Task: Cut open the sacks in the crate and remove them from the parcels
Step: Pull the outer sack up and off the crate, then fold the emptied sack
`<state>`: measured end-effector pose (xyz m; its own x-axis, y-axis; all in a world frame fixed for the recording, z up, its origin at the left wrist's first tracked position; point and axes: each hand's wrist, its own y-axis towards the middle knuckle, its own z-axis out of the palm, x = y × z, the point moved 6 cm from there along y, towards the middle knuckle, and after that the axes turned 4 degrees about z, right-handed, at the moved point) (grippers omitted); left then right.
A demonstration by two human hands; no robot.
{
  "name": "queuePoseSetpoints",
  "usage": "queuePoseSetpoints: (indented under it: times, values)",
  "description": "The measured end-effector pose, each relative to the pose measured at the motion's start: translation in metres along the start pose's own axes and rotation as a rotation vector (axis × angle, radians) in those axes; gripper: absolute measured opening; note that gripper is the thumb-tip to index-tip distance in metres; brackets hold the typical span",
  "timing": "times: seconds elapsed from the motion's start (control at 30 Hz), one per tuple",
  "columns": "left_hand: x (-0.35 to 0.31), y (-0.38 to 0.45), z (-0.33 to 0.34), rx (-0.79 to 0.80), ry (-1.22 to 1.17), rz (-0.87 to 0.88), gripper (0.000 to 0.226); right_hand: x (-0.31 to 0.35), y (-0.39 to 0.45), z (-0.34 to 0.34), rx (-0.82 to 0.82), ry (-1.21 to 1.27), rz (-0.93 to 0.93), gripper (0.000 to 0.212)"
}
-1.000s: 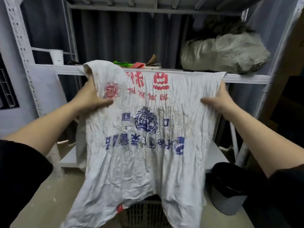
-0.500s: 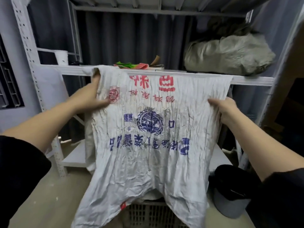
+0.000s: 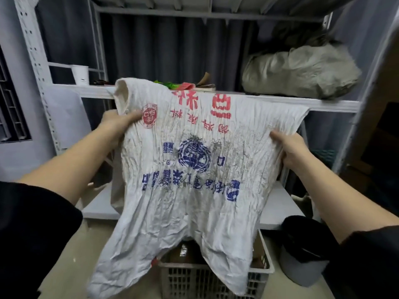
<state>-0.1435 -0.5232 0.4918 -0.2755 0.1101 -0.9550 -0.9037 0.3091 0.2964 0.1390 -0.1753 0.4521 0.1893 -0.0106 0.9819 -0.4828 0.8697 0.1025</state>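
White sack [image 3: 194,212] printed red and blue; grey crate [image 3: 207,279]; bin [image 3: 302,270] seemingly grey.

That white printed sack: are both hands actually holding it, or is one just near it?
Touching. The head view shows the left hand and right hand each pinching a side edge of the sack.

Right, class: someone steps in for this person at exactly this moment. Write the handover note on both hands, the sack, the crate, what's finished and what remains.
Left hand: gripping the upper left edge of the white printed sack.
Right hand: gripping the sack's right edge.
The sack hangs spread open between them, empty and slack, above the grey plastic crate on the floor.
Done: this sack is off its parcel.
Left: put the sack aside. Brown parcels show in the crate under it; whether more sacks lie there is hidden. No cutting tool in view.
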Motion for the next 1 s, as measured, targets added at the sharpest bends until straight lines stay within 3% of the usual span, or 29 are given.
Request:
queuePoseSetpoints:
  times: [0.03,0.13,0.2,0.3,0.4,0.57,0.8,0.9,1.0]
  values:
    - [-0.001,0.001,-0.002,-0.051,0.099,0.062,0.043,0.003,-0.002,0.003,-0.007,-0.031,-0.033,0.034]
    - [-0.011,-0.001,-0.002,-0.22,0.276,0.211,0.053,0.015,-0.008,0.017,-0.141,-0.168,-0.159,0.036]
    - [-0.018,-0.005,0.021,-0.176,0.311,0.256,0.047,0.023,-0.016,0.036,-0.275,-0.339,-0.212,0.034]
    - [-0.031,-0.02,0.063,-0.096,0.348,0.293,0.039,0.034,-0.042,0.083,-0.274,-0.564,-0.314,0.033]
    - [-0.038,-0.035,0.096,-0.053,0.352,0.327,0.037,0.036,-0.063,0.126,-0.161,-0.637,-0.437,0.038]
    - [-0.044,-0.059,0.131,0.128,0.23,0.397,0.042,0.029,-0.075,0.176,0.185,-0.334,-0.405,0.021]
    - [-0.042,-0.056,0.106,0.01,0.27,0.563,0.034,0.042,-0.092,0.181,0.315,-0.338,-0.516,0.025]
    - [-0.037,-0.052,0.11,0.059,0.136,0.477,0.031,0.037,-0.095,0.197,0.466,-0.277,-0.436,0.029]
    - [-0.031,-0.05,0.122,0.223,-0.212,0.28,0.051,0.028,-0.105,0.211,0.676,-0.231,-0.354,0.062]
